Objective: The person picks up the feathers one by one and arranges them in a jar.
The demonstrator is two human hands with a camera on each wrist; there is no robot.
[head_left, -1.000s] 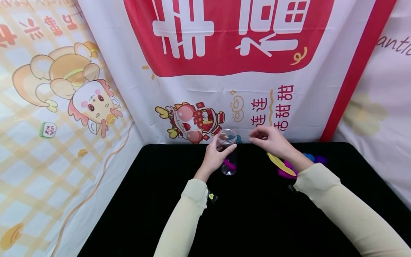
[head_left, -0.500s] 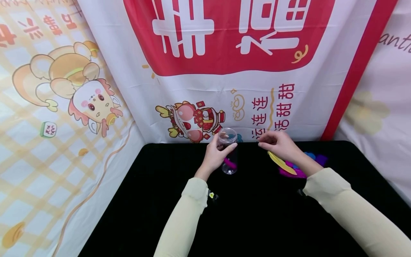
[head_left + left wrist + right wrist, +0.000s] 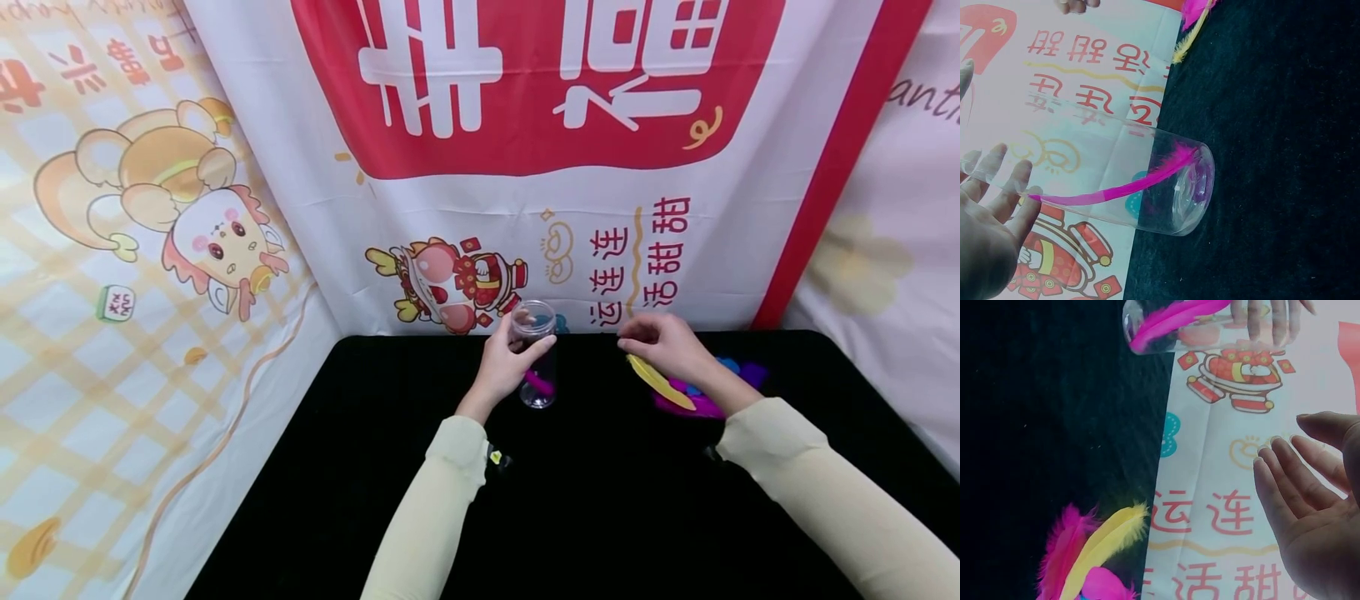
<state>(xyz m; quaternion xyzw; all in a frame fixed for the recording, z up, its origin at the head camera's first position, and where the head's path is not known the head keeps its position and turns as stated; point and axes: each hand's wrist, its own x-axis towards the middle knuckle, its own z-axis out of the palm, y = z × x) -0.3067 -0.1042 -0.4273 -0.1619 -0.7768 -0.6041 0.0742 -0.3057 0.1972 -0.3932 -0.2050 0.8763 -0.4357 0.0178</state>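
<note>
In the head view my left hand (image 3: 498, 367) grips a clear, lidless jar (image 3: 537, 400) around its upper part, holding it upright at the back of the table. A magenta feather (image 3: 1125, 189) lies inside the jar, its fluffy end near the base in the left wrist view. My right hand (image 3: 666, 346) is apart from the jar, off to its right, with fingers loosely bent and nothing between them. Just below that hand is a yellow feather (image 3: 660, 385) on a small heap with magenta feathers (image 3: 1063, 544). Blue feathers (image 3: 727, 364) and purple feathers (image 3: 753, 375) are partly hidden behind the right forearm.
Black cloth covers the table (image 3: 600, 508). A printed white and red backdrop (image 3: 442, 200) hangs right behind its far edge. On the left stands a checked, cartoon-printed cloth wall (image 3: 112, 350); a pale cloth (image 3: 862, 283) hangs on the right.
My right hand has moved right and slightly down, away from the jar's mouth to over the feather heap. The left hand and jar have stayed put.
</note>
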